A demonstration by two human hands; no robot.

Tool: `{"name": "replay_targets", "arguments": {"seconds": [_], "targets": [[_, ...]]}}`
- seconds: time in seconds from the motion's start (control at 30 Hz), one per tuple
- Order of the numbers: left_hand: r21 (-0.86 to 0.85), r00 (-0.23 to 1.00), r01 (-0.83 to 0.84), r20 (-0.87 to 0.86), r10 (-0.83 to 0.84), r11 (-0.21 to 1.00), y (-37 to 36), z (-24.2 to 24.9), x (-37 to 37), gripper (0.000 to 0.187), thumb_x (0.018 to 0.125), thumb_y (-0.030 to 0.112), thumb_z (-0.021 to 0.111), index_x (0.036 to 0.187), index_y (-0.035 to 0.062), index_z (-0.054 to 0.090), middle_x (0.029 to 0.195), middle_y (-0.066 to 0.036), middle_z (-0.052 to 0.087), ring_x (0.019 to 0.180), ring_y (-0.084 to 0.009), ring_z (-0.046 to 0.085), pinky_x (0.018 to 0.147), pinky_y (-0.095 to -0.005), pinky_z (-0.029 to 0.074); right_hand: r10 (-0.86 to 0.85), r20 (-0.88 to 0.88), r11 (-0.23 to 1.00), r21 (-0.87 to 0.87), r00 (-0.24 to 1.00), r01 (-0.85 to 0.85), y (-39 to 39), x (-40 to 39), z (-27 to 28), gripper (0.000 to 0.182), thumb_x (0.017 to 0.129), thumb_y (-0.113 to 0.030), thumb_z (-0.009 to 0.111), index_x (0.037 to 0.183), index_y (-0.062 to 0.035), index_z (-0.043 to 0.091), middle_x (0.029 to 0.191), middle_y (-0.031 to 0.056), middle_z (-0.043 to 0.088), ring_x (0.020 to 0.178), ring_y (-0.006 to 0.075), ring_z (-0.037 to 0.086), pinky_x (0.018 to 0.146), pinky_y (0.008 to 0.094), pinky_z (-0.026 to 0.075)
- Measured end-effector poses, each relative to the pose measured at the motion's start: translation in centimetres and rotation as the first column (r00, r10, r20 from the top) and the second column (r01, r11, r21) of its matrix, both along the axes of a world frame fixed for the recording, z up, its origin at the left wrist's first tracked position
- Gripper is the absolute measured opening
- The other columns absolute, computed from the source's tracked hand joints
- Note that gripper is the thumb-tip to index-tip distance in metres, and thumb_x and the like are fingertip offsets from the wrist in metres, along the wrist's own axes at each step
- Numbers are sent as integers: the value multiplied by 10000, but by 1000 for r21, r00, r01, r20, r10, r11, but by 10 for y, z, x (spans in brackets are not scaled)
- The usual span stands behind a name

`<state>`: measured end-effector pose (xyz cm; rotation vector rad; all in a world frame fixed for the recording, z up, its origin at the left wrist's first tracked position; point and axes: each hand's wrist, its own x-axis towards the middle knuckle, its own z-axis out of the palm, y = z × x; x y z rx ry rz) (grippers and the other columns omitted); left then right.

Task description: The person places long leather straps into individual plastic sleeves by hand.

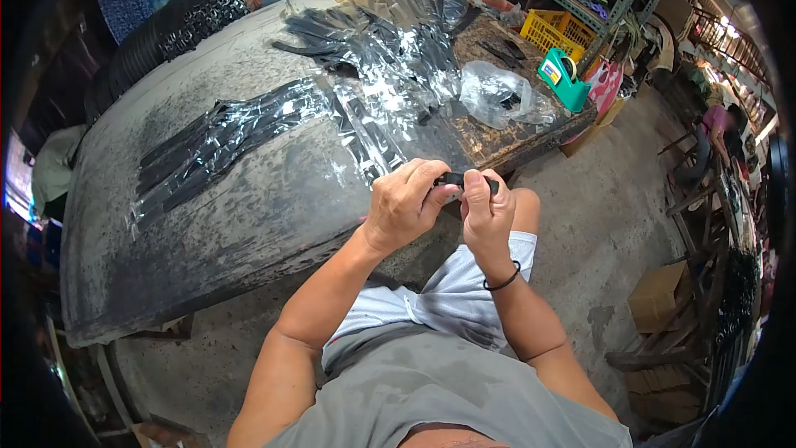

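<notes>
Both hands meet in front of me, just off the near edge of the worn table (249,224). My left hand (404,203) and my right hand (487,211) together pinch a small flat black strip (452,178) held between the fingertips. A black band circles my right wrist. On the table beyond lie rows of long black strips in shiny clear sleeves (215,145), and a bigger heap of them (390,50) farther back.
A crumpled clear plastic bag (502,95) and a green tape dispenser (564,75) sit at the table's right end. A yellow crate (555,29) stands on shelving behind. Cardboard boxes (659,294) rest on the concrete floor at right. Another person (720,129) sits far right.
</notes>
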<state>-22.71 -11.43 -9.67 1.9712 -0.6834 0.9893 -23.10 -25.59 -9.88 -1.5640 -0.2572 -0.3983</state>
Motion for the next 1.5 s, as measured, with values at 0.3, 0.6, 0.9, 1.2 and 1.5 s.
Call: {"name": "replay_targets", "arguments": {"seconds": [0.3, 0.6, 0.9, 1.2, 1.5], "targets": [[23, 996, 91, 7, -91, 996, 5, 2, 1, 207, 794, 129, 715, 934, 21, 608, 739, -120, 600, 595, -274, 593, 522, -348, 462, 326, -186, 872, -318, 927, -371, -30, 16, 47, 314, 943, -238, 571, 728, -11, 580, 575, -24, 446, 565, 35, 373, 488, 243, 319], [135, 995, 101, -24, -99, 986, 7, -12, -6, 206, 768, 140, 725, 897, 38, 601, 738, -88, 602, 599, -254, 603, 509, -343, 469, 457, -281, 772, -345, 844, -534, -50, 26, 37, 305, 938, -235, 583, 733, -9, 595, 600, -46, 481, 584, 32, 397, 491, 235, 331], [152, 999, 37, -25, -33, 988, 12, -9, -3, 139, 784, 117, 690, 880, 50, 616, 737, -110, 614, 593, -286, 595, 514, -365, 452, 124, 164, 979, -183, 979, -94, -9, 0, -19, 201, 927, -172, 562, 850, -16, 662, 729, 108, 623, 669, 232, 632, 570, 338, 471], [221, 985, 172, -70, -160, 960, -7, -22, -21, 197, 841, 97, 633, 961, -52, 586, 725, -169, 567, 599, -329, 549, 527, -386, 417, 505, -85, 692, -555, 859, -462, -69, 14, 40, 401, 888, -343, 549, 721, 19, 589, 643, 192, 583, 637, 381, 583, 584, 433, 437], [204, 975, 211, -107, -193, 956, -11, -23, -17, 185, 814, 53, 635, 964, -49, 598, 725, -177, 583, 608, -332, 568, 540, -393, 438, 424, 85, 703, -658, 902, -269, -70, 12, 20, 355, 881, -350, 542, 776, -21, 627, 722, 189, 627, 686, 396, 603, 609, 446, 476]]}}
